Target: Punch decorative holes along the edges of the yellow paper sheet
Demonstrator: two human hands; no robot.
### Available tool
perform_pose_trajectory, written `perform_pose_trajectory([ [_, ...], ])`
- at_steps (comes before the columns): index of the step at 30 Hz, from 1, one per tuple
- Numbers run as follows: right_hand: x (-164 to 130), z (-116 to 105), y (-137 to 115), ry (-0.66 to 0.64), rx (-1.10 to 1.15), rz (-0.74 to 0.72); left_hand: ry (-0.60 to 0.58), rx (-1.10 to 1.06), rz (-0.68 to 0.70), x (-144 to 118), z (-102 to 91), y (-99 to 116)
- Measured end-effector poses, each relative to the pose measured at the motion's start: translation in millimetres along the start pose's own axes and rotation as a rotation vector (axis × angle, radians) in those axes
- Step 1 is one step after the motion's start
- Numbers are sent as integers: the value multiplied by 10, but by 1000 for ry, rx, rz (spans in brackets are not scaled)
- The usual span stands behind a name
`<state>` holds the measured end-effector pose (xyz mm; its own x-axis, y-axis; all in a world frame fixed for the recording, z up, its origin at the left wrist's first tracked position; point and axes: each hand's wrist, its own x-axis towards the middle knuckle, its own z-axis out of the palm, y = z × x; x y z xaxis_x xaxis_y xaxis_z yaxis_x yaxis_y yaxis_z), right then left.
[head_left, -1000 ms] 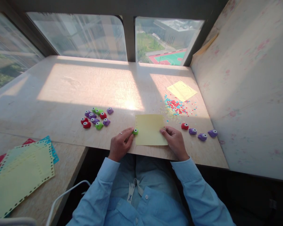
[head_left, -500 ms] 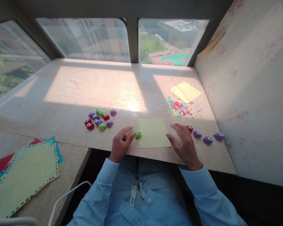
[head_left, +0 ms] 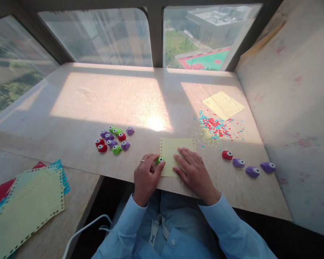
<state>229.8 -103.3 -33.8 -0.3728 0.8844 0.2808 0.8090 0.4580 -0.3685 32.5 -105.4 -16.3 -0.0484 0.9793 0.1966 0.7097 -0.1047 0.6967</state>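
Head view of a person seated at a pale worktop (head_left: pixel 102 97) beneath a window. The left hand (head_left: pixel 146 175) is pinching a small green punch (head_left: pixel 160 160) between thumb and fingers, which are closing together on it, at the left edge of a yellow paper sheet (head_left: pixel 173 149). The right hand (head_left: pixel 192 169) is lying flat on the same sheet, its fingers spread apart and gripping nothing. The sheet is lying near the front edge of the worktop, directly before the person, and is showing a row of punched holes along its far edge. A cluster of small punches (head_left: pixel 113 138) in red, purple and green is sitting to the left, well apart from the hands. A row of four punches (head_left: pixel 248 165), one red and three purple, is lying to the right. Coloured paper confetti (head_left: pixel 214 127) is scattered beyond the sheet, just beside a second yellow sheet (head_left: pixel 223 105). A stack of punched sheets (head_left: pixel 24 205) is resting on a lower surface at far left.
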Motion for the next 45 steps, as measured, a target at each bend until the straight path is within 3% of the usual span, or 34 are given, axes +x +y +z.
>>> perform_pose_trajectory([
  [12,8,-30,1,-27,42,37,-31,-33,46,35,-30,-66],
  [23,15,-51,8,-43,71,46,-17,0,40,55,-22,-70],
  [33,20,-65,7,-41,65,46,-102,-99,-4,55,-85,-102],
  [45,14,-56,15,-29,37,23,-117,-146,-16,43,-104,-132],
])
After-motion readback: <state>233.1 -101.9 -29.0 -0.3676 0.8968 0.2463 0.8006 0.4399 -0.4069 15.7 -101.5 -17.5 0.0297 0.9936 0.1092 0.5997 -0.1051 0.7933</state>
